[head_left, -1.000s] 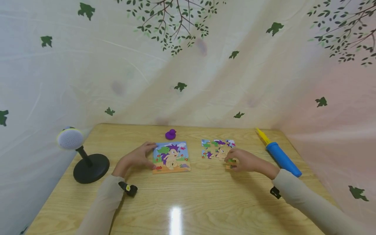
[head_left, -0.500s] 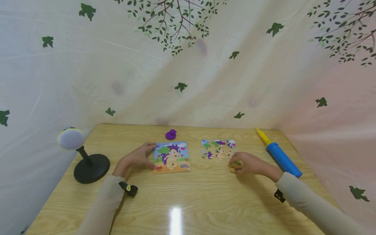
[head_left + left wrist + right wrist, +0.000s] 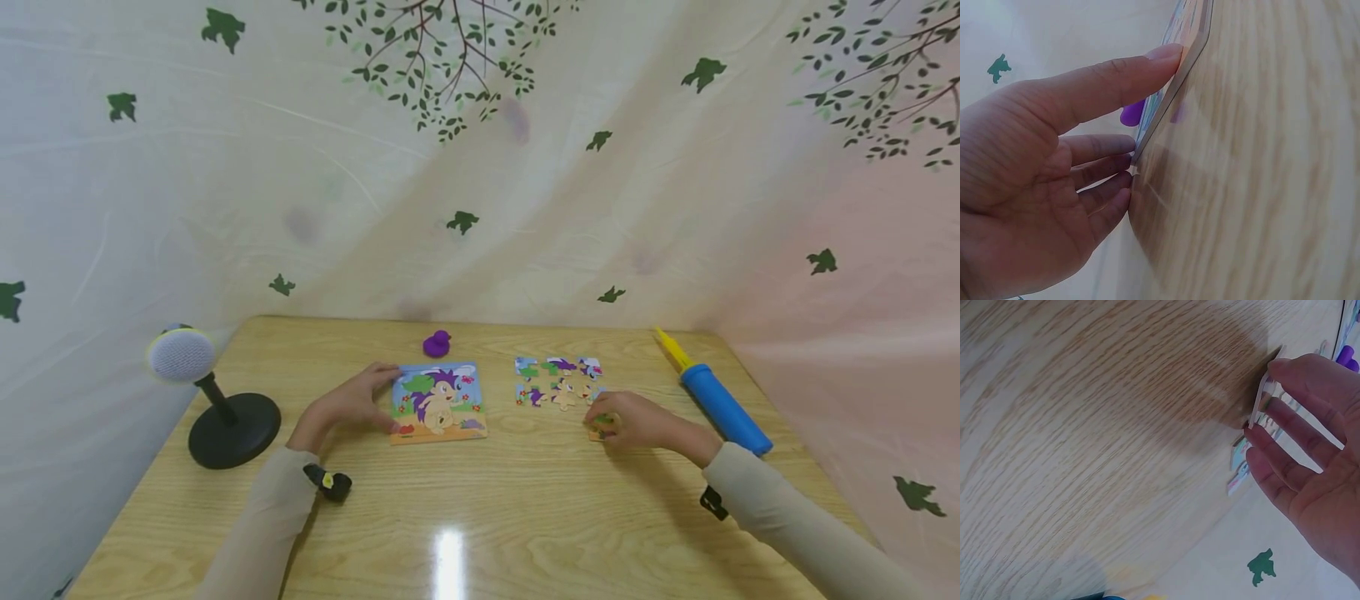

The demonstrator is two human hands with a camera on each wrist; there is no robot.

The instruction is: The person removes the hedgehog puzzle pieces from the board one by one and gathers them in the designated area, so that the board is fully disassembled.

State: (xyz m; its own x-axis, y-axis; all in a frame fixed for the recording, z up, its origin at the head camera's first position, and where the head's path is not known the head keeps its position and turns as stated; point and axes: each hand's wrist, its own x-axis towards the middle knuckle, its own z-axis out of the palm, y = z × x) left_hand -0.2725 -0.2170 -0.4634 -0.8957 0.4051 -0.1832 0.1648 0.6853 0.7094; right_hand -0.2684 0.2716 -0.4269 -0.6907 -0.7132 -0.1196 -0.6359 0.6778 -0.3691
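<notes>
A square hedgehog puzzle board (image 3: 438,402) lies on the table left of centre. My left hand (image 3: 354,404) holds its left edge, thumb at the near corner and fingers at the far one; the left wrist view shows the thumb (image 3: 1166,53) on the board's edge (image 3: 1175,87). To the right, several loose puzzle pieces (image 3: 564,393) lie in two rows. At the near right of these, my right hand (image 3: 633,421) pinches a green and orange puzzle piece (image 3: 597,435). In the right wrist view this piece (image 3: 1259,400) spans thumb to fingertips, tilted; whether it touches the table I cannot tell.
A purple rubber duck (image 3: 437,344) sits behind the board. On the left stands a microphone-like object (image 3: 182,357) on a round black base (image 3: 234,430). A blue hand pump (image 3: 723,408) with a yellow nozzle lies at the right. Patterned cloth (image 3: 375,208) hangs behind the table.
My right hand has shifted slightly right with its piece, uncovering another piece in the row. Over the last half second it has barely moved. The left hand and the board stay in place.
</notes>
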